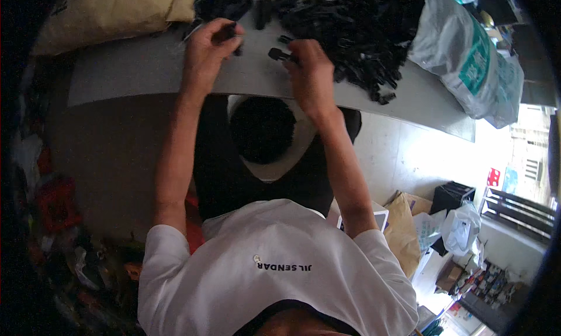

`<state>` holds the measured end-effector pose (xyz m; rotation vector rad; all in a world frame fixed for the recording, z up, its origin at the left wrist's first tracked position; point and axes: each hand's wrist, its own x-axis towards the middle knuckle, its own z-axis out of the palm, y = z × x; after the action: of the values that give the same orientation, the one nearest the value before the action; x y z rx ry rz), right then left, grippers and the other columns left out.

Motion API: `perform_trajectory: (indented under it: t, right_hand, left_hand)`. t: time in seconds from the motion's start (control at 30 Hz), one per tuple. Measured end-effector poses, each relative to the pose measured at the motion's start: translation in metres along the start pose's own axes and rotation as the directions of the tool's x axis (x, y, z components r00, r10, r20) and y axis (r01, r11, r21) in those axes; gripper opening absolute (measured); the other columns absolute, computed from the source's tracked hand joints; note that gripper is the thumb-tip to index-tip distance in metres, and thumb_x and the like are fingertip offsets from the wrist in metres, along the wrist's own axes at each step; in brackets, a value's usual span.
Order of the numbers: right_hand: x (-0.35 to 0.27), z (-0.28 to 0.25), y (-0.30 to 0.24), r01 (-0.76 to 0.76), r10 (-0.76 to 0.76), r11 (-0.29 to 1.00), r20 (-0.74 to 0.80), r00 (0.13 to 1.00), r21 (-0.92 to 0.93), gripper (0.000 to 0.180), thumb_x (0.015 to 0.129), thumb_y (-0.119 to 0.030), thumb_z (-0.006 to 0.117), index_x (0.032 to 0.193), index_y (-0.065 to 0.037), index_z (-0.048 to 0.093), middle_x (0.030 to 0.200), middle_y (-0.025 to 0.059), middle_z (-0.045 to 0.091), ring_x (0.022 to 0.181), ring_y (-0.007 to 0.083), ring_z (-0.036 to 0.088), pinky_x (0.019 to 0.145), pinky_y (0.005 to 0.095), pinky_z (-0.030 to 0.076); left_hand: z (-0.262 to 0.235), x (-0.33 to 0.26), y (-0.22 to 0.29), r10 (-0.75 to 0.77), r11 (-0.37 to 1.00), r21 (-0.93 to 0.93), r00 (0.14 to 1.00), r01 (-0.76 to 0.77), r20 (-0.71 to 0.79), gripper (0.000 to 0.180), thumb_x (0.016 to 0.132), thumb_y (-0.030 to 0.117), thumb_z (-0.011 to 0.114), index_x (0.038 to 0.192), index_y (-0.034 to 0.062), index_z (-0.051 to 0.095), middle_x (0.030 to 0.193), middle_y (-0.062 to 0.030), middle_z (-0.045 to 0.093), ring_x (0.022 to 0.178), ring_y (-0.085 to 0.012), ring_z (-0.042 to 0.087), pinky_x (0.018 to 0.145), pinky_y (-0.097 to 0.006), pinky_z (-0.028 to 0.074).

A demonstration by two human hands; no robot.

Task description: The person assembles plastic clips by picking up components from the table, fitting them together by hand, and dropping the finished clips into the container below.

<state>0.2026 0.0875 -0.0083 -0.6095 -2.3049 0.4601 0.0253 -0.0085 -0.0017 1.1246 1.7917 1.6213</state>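
Note:
My left hand (204, 52) is raised over the table's near edge, its thumb and fingers closed on a small black plastic piece (237, 50). A short way to its right, my right hand (312, 73) pinches another small black plastic piece (279, 54), whose blocky end sticks out to the left of the fingers. The exact kind of these pieces is too dark to make out. Beyond and to the right of my hands spreads a big heap of similar black pieces (350, 35) on the grey table (140, 73).
A brown sack (117, 14) lies at the table's far left, and a whitish plastic bag (444, 49) with green print sits at the right. Between my knees stands a pale container (301, 111) holding a dark mass. Cartons and bags (403, 225) crowd the floor at right.

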Motion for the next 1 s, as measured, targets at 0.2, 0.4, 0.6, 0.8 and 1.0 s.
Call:
perform_trajectory:
  t: [0.2, 0.4, 0.6, 0.8, 1.0]
  right_hand:
    - [-0.015, -0.019, -0.020, -0.170, 0.182, 0.729, 0.051, 0.982, 0.664, 0.018, 0.080, 0.009, 0.060, 0.096, 0.002, 0.059, 0.093, 0.0099, 0.054, 0.074, 0.0164, 0.062, 0.057, 0.0282, 0.051]
    - [-0.022, -0.020, -0.018, 0.014, -0.014, 0.858, -0.003, 1.000, 0.514, 0.021, 0.075, 0.007, 0.066, 0.094, 0.000, 0.059, 0.098, 0.0097, 0.053, 0.080, 0.0187, 0.060, 0.059, 0.0283, 0.054]
    - [-0.033, -0.036, -0.037, -0.142, 0.163, 0.884, -0.010, 0.987, 0.446, 0.019, 0.076, -0.003, 0.073, 0.090, 0.000, 0.061, 0.105, 0.0115, 0.052, 0.085, 0.0169, 0.060, 0.068, 0.0267, 0.053]
    - [-0.041, -0.037, -0.029, 0.002, 0.010, 0.890, -0.025, 1.000, 0.456, 0.017, 0.076, -0.002, 0.073, 0.087, 0.003, 0.060, 0.107, 0.0127, 0.051, 0.089, 0.0174, 0.058, 0.071, 0.0272, 0.053]
    - [-0.044, -0.041, -0.030, -0.028, 0.027, 0.872, 0.008, 1.000, 0.489, 0.017, 0.073, 0.000, 0.073, 0.085, 0.003, 0.061, 0.105, 0.0124, 0.051, 0.091, 0.0186, 0.056, 0.072, 0.0274, 0.051]
  left_hand:
    - [0.019, -0.032, 0.012, -0.123, 0.940, -0.305, 0.985, 0.154, 0.121, 0.014, 0.090, 0.013, 0.058, 0.099, 0.0027, 0.062, 0.084, -0.0073, 0.063, 0.080, -0.0135, 0.066, 0.070, -0.027, 0.055]
    - [0.035, -0.054, 0.025, -0.105, 0.860, -0.459, 0.956, 0.225, 0.273, 0.014, 0.091, 0.008, 0.055, 0.101, -0.0008, 0.057, 0.086, -0.0054, 0.061, 0.074, -0.0095, 0.062, 0.067, -0.023, 0.053]
    - [0.040, -0.070, 0.028, 0.149, 0.938, -0.329, 0.983, -0.107, 0.106, 0.017, 0.091, 0.010, 0.056, 0.106, -0.0001, 0.056, 0.090, -0.0050, 0.060, 0.073, -0.0091, 0.060, 0.068, -0.023, 0.052]
    - [0.045, -0.082, 0.041, 0.215, 0.970, -0.134, 0.974, -0.204, 0.070, 0.029, 0.091, 0.012, 0.057, 0.117, 0.0011, 0.051, 0.102, -0.0099, 0.056, 0.088, -0.0158, 0.060, 0.070, -0.028, 0.053]
    - [0.039, -0.084, 0.037, 0.184, 0.983, -0.051, 0.967, -0.177, 0.175, 0.028, 0.089, 0.017, 0.061, 0.109, 0.0008, 0.052, 0.096, -0.0106, 0.054, 0.087, -0.0195, 0.058, 0.071, -0.031, 0.051]
